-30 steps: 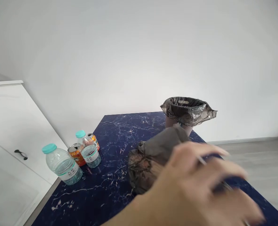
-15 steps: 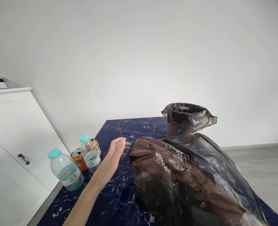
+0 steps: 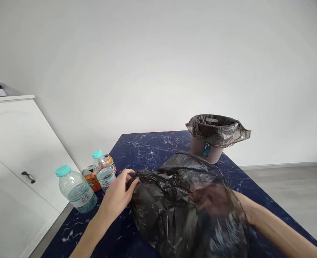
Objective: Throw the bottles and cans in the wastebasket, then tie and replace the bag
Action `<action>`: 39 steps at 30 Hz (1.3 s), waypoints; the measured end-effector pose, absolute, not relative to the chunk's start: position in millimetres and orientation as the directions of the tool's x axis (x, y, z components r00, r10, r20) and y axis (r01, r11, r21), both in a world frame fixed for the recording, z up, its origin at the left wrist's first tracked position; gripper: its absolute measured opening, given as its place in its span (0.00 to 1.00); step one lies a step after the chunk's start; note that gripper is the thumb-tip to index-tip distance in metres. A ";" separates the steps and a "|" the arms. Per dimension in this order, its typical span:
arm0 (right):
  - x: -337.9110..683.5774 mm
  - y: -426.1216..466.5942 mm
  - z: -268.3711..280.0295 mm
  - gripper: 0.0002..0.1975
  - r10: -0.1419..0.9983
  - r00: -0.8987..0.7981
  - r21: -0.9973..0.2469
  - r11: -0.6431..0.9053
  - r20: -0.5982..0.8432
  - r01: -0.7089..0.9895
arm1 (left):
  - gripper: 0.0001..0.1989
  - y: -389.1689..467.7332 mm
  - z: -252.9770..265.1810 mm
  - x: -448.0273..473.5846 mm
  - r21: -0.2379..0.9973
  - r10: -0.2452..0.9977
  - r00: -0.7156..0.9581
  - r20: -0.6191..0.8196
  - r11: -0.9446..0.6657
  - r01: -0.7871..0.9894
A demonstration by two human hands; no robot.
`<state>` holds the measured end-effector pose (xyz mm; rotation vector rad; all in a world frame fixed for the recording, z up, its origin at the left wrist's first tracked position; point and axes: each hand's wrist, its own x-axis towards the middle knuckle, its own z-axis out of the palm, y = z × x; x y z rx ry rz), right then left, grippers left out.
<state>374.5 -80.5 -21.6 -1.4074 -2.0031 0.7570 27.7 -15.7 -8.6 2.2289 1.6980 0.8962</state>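
A large water bottle (image 3: pixel 76 191) with a turquoise cap stands at far left, just beside an opened orange drink can (image 3: pixel 91 178). A smaller water bottle (image 3: pixel 105 173) partly hides a second can (image 3: pixel 111 163) behind it. The left hand (image 3: pixel 121 191) pinches the bunched left edge of a black plastic bin bag (image 3: pixel 171 211) between thumb and fingers. The bag spreads over the near part of the blue marbled table (image 3: pixel 150 147), thin, glossy, crumpled and see-through in places, its bottom cut off by the frame; whether it rests on the surface is hard to tell. Through its film the right hand (image 3: pixel 214 200) shows as a reddish blur, so I cannot tell whether it grips anything, or lies inside or behind the bag. Beyond, the bag covers a bit of the base of a lined waste bin (image 3: pixel 197 147)
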 end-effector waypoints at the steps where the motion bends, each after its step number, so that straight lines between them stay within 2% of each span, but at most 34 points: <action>1: 382.3 -80.0 -21.5 0.31 0.972 -0.221 -0.784 0.200 0.083 0.587 | 0.21 -18.5 -8.3 27.6 0.449 0.893 0.145 0.426 -0.348 0.823; 3: 396.9 -86.7 -12.9 0.23 1.000 -0.011 -0.904 -0.004 -0.010 0.428 | 0.18 -26.6 -2.7 33.0 0.375 0.803 0.166 0.572 -0.436 0.818; 4: 401.2 -92.2 -4.8 0.21 0.993 0.117 -0.920 -0.031 0.016 0.391 | 0.16 -31.0 1.8 38.0 0.347 0.771 0.216 0.599 -0.493 0.798; 6: 398.7 -103.4 14.7 0.20 0.925 0.298 -0.884 0.079 0.237 0.460 | 0.15 -37.7 10.1 50.8 0.313 0.745 0.379 0.549 -0.604 0.733; 8: 380.3 -111.1 30.2 0.18 0.850 0.234 -0.752 0.249 0.472 0.610 | 0.18 -40.1 13.0 64.7 0.284 0.728 0.538 0.424 -0.671 0.685; 10: 351.2 -113.5 32.4 0.19 0.852 -0.013 -0.596 0.377 0.523 0.709 | 0.20 -38.7 7.8 76.4 0.234 0.712 0.633 0.302 -0.699 0.675; 12: 321.6 -111.5 17.8 0.24 0.876 -0.254 -0.484 0.446 0.411 0.753 | 0.19 -35.3 -4.0 82.7 0.178 0.696 0.686 0.213 -0.718 0.673; 14: 300.5 -107.2 -9.8 0.31 0.919 -0.345 -0.422 0.394 0.191 0.817 | 0.20 -31.8 -18.4 81.3 0.151 0.711 0.694 0.117 -0.703 0.695; 15: 294.9 -105.0 -25.7 0.36 0.932 -0.354 -0.398 0.356 0.081 0.846 | 0.25 -30.4 -25.6 77.3 0.148 0.736 0.674 0.055 -0.674 0.724; 17: 294.3 -100.8 -56.3 0.42 0.927 -0.369 -0.366 0.319 -0.074 0.874 | 0.42 -28.5 -38.9 63.2 0.150 0.792 0.604 -0.092 -0.588 0.795; 19: 304.8 -97.2 -79.5 0.43 0.906 -0.403 -0.359 0.337 -0.127 0.870 | 0.54 -28.5 -50.7 43.5 0.177 0.814 0.542 -0.208 -0.513 0.840; 21: 320.8 -94.5 -93.0 0.40 0.891 -0.442 -0.345 0.385 -0.102 0.856 | 0.55 -31.3 -60.5 22.7 0.225 0.815 0.522 -0.250 -0.476 0.850; 24: 339.2 -94.9 -99.7 0.37 0.894 -0.446 -0.233 0.428 -0.032 0.873 | 0.48 -41.5 -68.1 0.3 0.254 0.828 0.525 -0.195 -0.475 0.843; 27: 335.4 -103.1 -101.2 0.29 0.891 -0.437 -0.023 0.443 0.119 0.896 | 0.37 -56.2 -60.4 -0.4 0.217 0.824 0.562 -0.072 -0.537 0.815; 29: 319.8 -109.7 -103.7 0.25 0.820 -0.491 0.085 0.489 0.295 0.868 | 0.28 -63.9 -48.1 11.6 0.189 0.788 0.616 0.022 -0.608 0.771; 31: 299.8 -113.0 -109.3 0.27 0.709 -0.549 0.134 0.553 0.443 0.822 | 0.21 -65.6 -36.7 27.6 0.159 0.743 0.660 0.111 -0.668 0.727; 33: 282.9 -112.0 -118.9 0.34 0.631 -0.584 0.150 0.604 0.510 0.783 | 0.24 -58.9 -33.8 39.7 0.115 0.717 0.674 0.177 -0.695 0.710; 35: 274.4 -109.1 -132.4 0.41 0.600 -0.599 0.156 0.625 0.530 0.765 | 0.31 -45.5 -43.2 42.7 0.078 0.722 0.663 0.200 -0.686 0.724; 37: 274.9 -108.6 -147.7 0.44 0.603 -0.588 0.156 0.615 0.538 0.773 | 0.35 -29.6 -61.9 36.9 0.072 0.752 0.637 0.169 -0.654 0.753; 39: 281.0 -113.5 -161.3 0.45 0.613 -0.575 0.145 0.606 0.542 0.782 | 0.34 -16.8 -81.4 26.8 0.087 0.783 0.609 0.124 -0.620 0.780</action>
